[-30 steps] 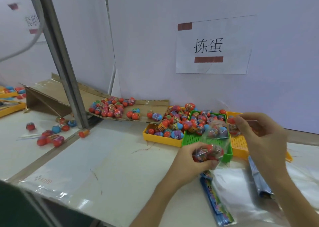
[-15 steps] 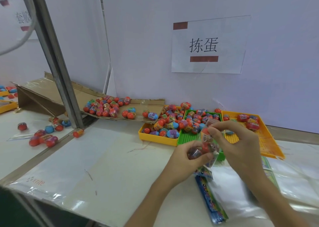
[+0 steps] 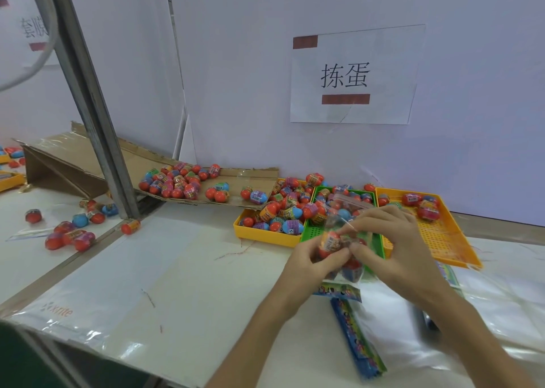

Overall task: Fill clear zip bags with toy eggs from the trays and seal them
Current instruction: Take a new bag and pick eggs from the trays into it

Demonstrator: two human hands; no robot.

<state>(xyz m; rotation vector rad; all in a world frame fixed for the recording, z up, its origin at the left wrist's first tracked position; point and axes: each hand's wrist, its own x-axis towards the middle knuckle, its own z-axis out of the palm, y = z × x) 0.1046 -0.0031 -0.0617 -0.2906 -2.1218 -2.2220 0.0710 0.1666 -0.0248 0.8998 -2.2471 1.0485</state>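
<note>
- White worktable [image 3: 177,269] under clear film, against a pale partition wall with a paper sign [image 3: 354,75].
- Left hand [image 3: 309,266]: fingers and thumb curled round the egg-filled belly of the clear zip bag [image 3: 352,271], held above the table in front of the green tray [image 3: 314,231].
- Right hand [image 3: 395,249]: fingertips pinched on the same bag, just beside the left thumb.
- Toy eggs [image 3: 330,241] sit bunched low in the bag; I cannot count them.
- Bag's long axis runs near-upright, leaning away from the person. The pink zip strip [image 3: 351,200] is at the far top, so the mouth points up toward the wall.
- Step, as I read it: settling the eggs before sealing. Best to press them down clear of the strip, push out air, then run a pinch along the strip end to end.
- Flanking: yellow tray [image 3: 265,240] of eggs to the left, orange tray [image 3: 436,237] to the right.
</note>
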